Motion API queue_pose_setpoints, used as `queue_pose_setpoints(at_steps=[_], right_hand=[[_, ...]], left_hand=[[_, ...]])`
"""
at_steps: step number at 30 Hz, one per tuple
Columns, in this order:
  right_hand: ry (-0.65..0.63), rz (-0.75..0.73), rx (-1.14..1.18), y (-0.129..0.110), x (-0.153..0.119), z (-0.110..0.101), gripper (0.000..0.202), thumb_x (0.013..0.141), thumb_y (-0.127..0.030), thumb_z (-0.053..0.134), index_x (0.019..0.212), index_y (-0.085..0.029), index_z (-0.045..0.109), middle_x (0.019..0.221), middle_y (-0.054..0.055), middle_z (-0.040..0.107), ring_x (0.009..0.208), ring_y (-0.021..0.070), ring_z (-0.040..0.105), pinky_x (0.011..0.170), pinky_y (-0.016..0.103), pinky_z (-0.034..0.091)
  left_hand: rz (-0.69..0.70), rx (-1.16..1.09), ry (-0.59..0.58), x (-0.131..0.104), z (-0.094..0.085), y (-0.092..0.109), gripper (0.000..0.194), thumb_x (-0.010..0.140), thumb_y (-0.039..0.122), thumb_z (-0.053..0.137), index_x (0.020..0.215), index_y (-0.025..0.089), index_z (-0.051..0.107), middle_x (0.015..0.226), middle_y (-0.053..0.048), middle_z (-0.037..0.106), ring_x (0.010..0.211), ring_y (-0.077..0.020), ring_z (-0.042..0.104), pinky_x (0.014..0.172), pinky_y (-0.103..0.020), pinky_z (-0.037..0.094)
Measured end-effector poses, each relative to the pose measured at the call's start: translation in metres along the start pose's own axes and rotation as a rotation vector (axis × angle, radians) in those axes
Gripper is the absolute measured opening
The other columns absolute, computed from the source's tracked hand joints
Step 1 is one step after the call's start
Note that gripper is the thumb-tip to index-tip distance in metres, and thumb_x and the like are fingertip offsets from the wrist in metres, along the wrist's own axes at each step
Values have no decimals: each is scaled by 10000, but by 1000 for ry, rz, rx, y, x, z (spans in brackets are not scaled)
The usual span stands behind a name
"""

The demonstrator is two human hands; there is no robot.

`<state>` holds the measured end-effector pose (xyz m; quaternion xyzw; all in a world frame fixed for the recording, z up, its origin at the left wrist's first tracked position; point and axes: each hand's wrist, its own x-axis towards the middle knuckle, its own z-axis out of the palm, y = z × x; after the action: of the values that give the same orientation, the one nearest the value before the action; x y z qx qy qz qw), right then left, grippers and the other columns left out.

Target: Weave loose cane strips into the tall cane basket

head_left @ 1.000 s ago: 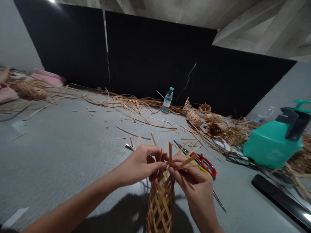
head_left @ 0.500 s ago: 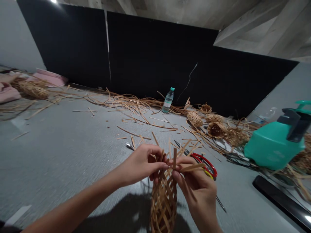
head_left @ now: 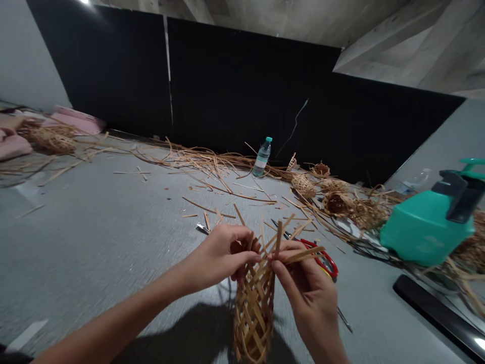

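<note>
A tall, narrow woven basket (head_left: 253, 313) of tan strips stands upright at the bottom centre, its loose strip ends fanning out at the top. On its upper left edge my left hand (head_left: 223, 255) is closed, thumb and fingers pinching the weave. My right hand (head_left: 308, 283) pinches strips at the upper right edge; one flat strip (head_left: 279, 237) points up and others stick out to the right over the fingers. Red-handled scissors (head_left: 326, 263) lie on the table just behind my right hand, partly hidden by it.
A water bottle (head_left: 262, 157) stands near the black wall among scattered strips. Several small woven baskets (head_left: 303, 186) lie at back right, beside a green spray bottle (head_left: 426, 227). A black object (head_left: 435, 313) lies at right. Pink cloth (head_left: 13, 144) is at far left.
My right hand has moved slightly right, away from my left, widening the gap between the fingertips. The upright strip has shifted right and tilted, and the basket has moved slightly left.
</note>
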<state>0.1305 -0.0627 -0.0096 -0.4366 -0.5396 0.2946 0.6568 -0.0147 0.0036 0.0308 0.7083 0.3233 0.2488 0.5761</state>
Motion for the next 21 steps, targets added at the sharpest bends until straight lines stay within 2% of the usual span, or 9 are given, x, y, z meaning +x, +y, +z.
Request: queue_pose_setpoints(at_steps=[4, 10, 12, 17, 21], right_hand=[[-85, 155, 52, 2, 4, -1, 38, 760, -223, 601, 795, -238, 596, 773, -8, 621, 742, 138, 620, 683, 228, 516], [-90, 164, -11, -1, 5, 0, 36, 735, -225, 627, 771, -222, 621, 749, 2, 656, 720, 142, 639, 672, 224, 523], [-63, 176, -57, -2, 3, 0, 43, 726, -245, 634, 752, -212, 624, 709, 6, 662, 680, 146, 642, 638, 225, 529], [12, 226, -70, -1, 0, 3, 99, 724, -274, 638, 771, -202, 589, 672, 1, 633, 637, 146, 627, 584, 226, 523], [-31, 165, -54, 1, -4, 3, 59, 792, -266, 558, 832, -224, 549, 686, -15, 592, 626, 126, 600, 569, 206, 504]], left_hand=[[9, -9, 28, 1, 4, -2, 95, 765, 188, 516, 688, 133, 512, 516, 46, 490, 422, -72, 498, 394, -172, 386], [47, 18, 75, 3, 9, -6, 82, 767, 168, 513, 698, 144, 476, 542, 50, 485, 436, -77, 496, 394, -179, 375], [37, 14, 41, 2, 6, -4, 77, 778, 170, 503, 712, 141, 475, 560, 43, 496, 461, -81, 508, 415, -184, 391], [69, 123, -163, -4, -4, 6, 18, 798, 133, 467, 788, 146, 476, 672, 22, 521, 555, -91, 531, 482, -198, 416], [106, 212, -186, -6, -7, 8, 68, 803, 88, 429, 783, 149, 449, 705, 15, 515, 575, -89, 514, 496, -201, 405]])
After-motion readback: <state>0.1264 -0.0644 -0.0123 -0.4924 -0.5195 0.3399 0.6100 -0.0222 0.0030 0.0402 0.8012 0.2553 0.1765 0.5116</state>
